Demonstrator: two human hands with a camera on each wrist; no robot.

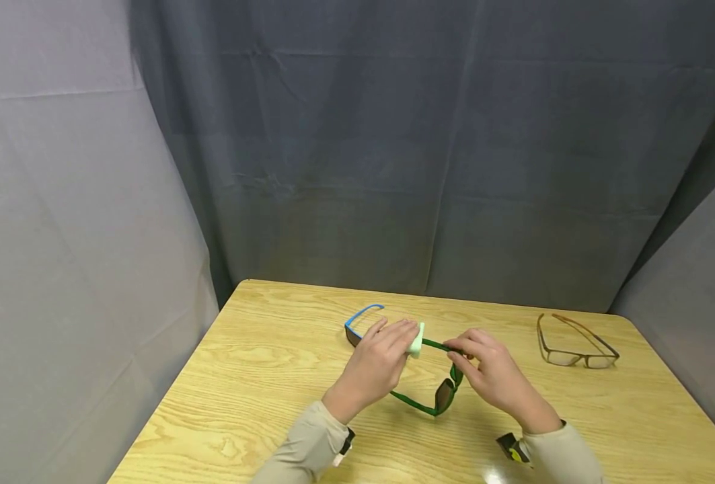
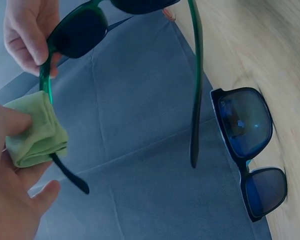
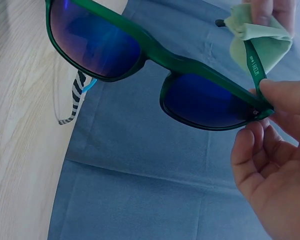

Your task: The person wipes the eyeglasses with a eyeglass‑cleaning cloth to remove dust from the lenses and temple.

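Green-framed sunglasses (image 3: 155, 47) with dark lenses are held up between both hands, temples unfolded. My right hand (image 1: 495, 376) pinches them at the hinge corner, thumb and fingers on the frame's end. With my left hand (image 1: 377, 366) I grip a folded pale green cloth (image 2: 37, 130) wrapped around one temple, whose dark tip (image 2: 72, 176) sticks out beyond it. The other temple (image 2: 196, 85) extends free. In the head view the left hand covers most of the cloth.
Blue-framed sunglasses (image 1: 352, 334) lie on the wooden table (image 1: 242, 376) behind my left hand, partly covered by it. Eyeglasses with brown temples (image 1: 581, 356) rest open at the right. A dark grey curtain (image 1: 345, 148) hangs behind the table, with lighter cloth at both sides.
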